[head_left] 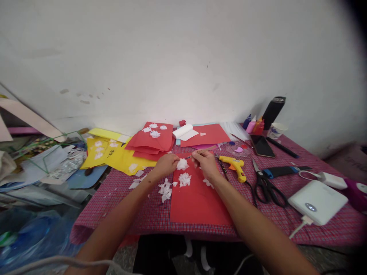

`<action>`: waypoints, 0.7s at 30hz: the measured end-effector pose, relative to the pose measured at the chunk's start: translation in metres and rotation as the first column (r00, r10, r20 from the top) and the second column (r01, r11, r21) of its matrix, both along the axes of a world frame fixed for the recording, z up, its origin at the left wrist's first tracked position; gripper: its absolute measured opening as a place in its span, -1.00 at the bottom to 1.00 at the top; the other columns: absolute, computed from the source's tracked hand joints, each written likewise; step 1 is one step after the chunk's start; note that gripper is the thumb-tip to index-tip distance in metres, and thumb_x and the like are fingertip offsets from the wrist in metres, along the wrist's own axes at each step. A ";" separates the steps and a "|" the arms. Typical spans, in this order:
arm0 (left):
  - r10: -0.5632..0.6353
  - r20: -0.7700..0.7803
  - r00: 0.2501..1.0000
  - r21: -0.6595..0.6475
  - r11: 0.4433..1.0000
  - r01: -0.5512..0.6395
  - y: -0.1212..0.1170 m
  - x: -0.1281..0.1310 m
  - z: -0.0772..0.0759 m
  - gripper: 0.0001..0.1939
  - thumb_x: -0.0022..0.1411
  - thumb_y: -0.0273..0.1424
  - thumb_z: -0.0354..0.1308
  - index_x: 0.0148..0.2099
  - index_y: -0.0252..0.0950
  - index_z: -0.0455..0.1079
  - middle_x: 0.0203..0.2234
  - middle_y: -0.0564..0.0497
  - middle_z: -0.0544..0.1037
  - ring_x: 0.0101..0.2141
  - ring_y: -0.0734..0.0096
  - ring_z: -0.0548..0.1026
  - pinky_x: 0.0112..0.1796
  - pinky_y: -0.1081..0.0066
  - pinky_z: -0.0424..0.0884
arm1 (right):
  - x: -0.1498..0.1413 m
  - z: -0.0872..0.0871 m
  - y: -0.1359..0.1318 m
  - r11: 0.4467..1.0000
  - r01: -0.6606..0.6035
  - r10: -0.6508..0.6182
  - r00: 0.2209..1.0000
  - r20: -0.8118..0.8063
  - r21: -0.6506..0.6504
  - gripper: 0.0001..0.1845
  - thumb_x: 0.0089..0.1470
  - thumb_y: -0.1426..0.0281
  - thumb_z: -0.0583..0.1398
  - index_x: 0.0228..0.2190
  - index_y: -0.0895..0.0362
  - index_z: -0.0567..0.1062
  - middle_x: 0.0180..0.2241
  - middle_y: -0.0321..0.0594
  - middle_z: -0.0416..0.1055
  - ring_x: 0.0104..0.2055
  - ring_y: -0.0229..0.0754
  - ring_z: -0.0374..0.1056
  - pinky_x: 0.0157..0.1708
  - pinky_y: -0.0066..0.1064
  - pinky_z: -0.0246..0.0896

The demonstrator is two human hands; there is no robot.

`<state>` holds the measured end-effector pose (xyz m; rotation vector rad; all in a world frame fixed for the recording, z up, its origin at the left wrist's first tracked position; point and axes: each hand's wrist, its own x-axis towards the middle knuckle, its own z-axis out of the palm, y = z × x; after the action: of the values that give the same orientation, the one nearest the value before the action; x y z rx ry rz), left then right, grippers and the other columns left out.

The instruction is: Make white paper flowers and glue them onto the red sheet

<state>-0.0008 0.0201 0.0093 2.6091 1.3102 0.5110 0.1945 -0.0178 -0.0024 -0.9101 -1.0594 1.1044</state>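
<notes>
A sheet of red paper (197, 206) lies in front of me, with white crumpled-paper flowers on it. My left hand (166, 165) is closed, its fingertips pinched together at the edge of the upper white paper flower (182, 164); whatever is between them is too small to make out. In the fingers of my right hand (205, 163) is a thin brown stick (210, 148), its tip pointing left just above that flower. Below sits a second white paper flower (184, 179). A third white flower (208, 183) is partly covered by my right forearm.
Loose white paper pieces (165, 190) lie left of the red sheet. To the right are a yellow glue gun (235, 165), black scissors (265, 187), a blue-black cutter (279, 172), a phone (262, 146) and a white power bank (317, 201). Red cards (160, 142) and yellow paper (120, 154) lie back left.
</notes>
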 end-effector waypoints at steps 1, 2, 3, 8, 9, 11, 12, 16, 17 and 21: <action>0.004 -0.003 1.000 0.009 1.000 -0.004 0.001 -0.001 -0.001 -0.73 0.24 -0.40 -0.01 -0.18 -0.25 0.53 -0.27 -0.07 0.59 -0.24 0.29 0.48 -0.18 0.37 0.33 | 0.000 0.000 0.000 1.000 0.000 0.000 1.000 0.001 0.003 -0.76 -0.04 0.22 0.26 -0.55 0.12 0.42 -0.60 -0.32 0.35 -0.66 -0.34 0.15 -0.66 -0.47 0.04; 0.009 0.000 1.000 0.016 1.000 -0.009 0.001 -0.002 -0.002 -0.73 0.24 -0.39 -0.01 -0.19 -0.26 0.53 -0.28 -0.07 0.58 -0.25 0.30 0.48 -0.19 0.38 0.33 | 0.000 0.000 0.000 1.000 0.001 -0.001 1.000 0.003 0.005 -0.76 -0.04 0.22 0.26 -0.55 0.12 0.42 -0.59 -0.32 0.35 -0.66 -0.34 0.15 -0.66 -0.47 0.05; 0.019 0.005 1.000 0.022 1.000 -0.019 0.002 -0.004 -0.003 -0.73 0.24 -0.39 -0.01 -0.20 -0.26 0.53 -0.29 -0.06 0.58 -0.26 0.31 0.48 -0.21 0.39 0.33 | 0.000 0.000 0.000 1.000 0.004 -0.004 1.000 0.006 0.006 -0.76 -0.04 0.21 0.26 -0.54 0.11 0.42 -0.59 -0.31 0.35 -0.66 -0.34 0.14 -0.66 -0.47 0.05; 0.041 0.026 0.999 0.041 0.998 -0.042 0.003 -0.008 -0.005 -0.73 0.23 -0.39 -0.02 -0.20 -0.28 0.51 -0.28 -0.06 0.58 -0.27 0.32 0.48 -0.25 0.41 0.33 | -0.001 -0.001 -0.001 1.000 0.008 -0.008 1.000 0.011 0.008 -0.76 -0.05 0.20 0.26 -0.53 0.11 0.42 -0.59 -0.33 0.36 -0.66 -0.34 0.14 -0.64 -0.46 0.06; 0.024 0.026 0.999 0.044 0.999 -0.025 0.002 -0.008 -0.005 -0.73 0.22 -0.39 -0.01 -0.18 -0.28 0.51 -0.26 -0.06 0.58 -0.25 0.32 0.48 -0.22 0.40 0.33 | -0.001 -0.001 0.000 1.000 0.007 -0.008 1.000 0.012 0.008 -0.76 -0.06 0.20 0.26 -0.53 0.11 0.42 -0.59 -0.33 0.37 -0.66 -0.34 0.14 -0.63 -0.46 0.06; -0.026 0.017 1.000 0.054 0.998 0.025 0.002 -0.006 -0.005 -0.72 0.20 -0.40 0.01 -0.13 -0.29 0.50 -0.20 -0.07 0.58 -0.19 0.30 0.48 -0.16 0.39 0.34 | -0.001 -0.003 0.000 1.000 0.004 -0.004 1.000 0.016 0.008 -0.76 -0.05 0.20 0.26 -0.54 0.11 0.42 -0.58 -0.33 0.37 -0.66 -0.34 0.14 -0.63 -0.46 0.06; -0.047 0.008 0.999 0.061 0.997 0.047 0.002 -0.005 -0.005 -0.72 0.19 -0.42 0.03 -0.11 -0.29 0.50 -0.18 -0.08 0.57 -0.16 0.29 0.47 -0.12 0.37 0.33 | -0.001 -0.003 0.001 1.000 0.002 -0.002 1.000 0.015 0.009 -0.76 -0.05 0.20 0.26 -0.54 0.11 0.42 -0.58 -0.33 0.37 -0.66 -0.34 0.14 -0.64 -0.46 0.05; -0.081 -0.038 0.996 0.075 0.994 0.083 0.000 0.000 -0.004 -0.74 0.19 -0.44 0.02 -0.17 -0.30 0.52 -0.22 -0.10 0.58 -0.16 0.25 0.46 -0.09 0.33 0.32 | 0.000 -0.004 0.001 1.000 -0.004 0.004 1.000 0.015 0.012 -0.76 -0.04 0.21 0.26 -0.54 0.11 0.42 -0.59 -0.33 0.36 -0.65 -0.33 0.15 -0.63 -0.45 0.06; -0.077 -0.044 0.996 0.071 0.994 0.080 0.000 0.000 -0.003 -0.74 0.21 -0.44 0.01 -0.20 -0.29 0.52 -0.25 -0.10 0.58 -0.17 0.25 0.47 -0.11 0.33 0.33 | 0.000 -0.004 0.001 1.000 -0.004 0.004 1.000 0.016 0.011 -0.76 -0.04 0.21 0.26 -0.54 0.11 0.42 -0.59 -0.33 0.36 -0.65 -0.33 0.15 -0.63 -0.45 0.06; -0.045 -0.053 0.998 0.060 0.997 0.048 -0.001 0.001 -0.001 -0.74 0.24 -0.43 -0.02 -0.24 -0.29 0.52 -0.30 -0.09 0.57 -0.23 0.28 0.47 -0.17 0.35 0.33 | -0.001 -0.004 0.001 1.000 -0.006 0.006 1.000 0.020 0.007 -0.76 -0.05 0.20 0.26 -0.54 0.11 0.42 -0.59 -0.33 0.37 -0.65 -0.33 0.16 -0.63 -0.45 0.06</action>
<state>-0.0003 0.0187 0.0084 2.7131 1.2646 0.4877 0.1940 -0.0171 -0.0062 -0.9142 -1.0821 1.0978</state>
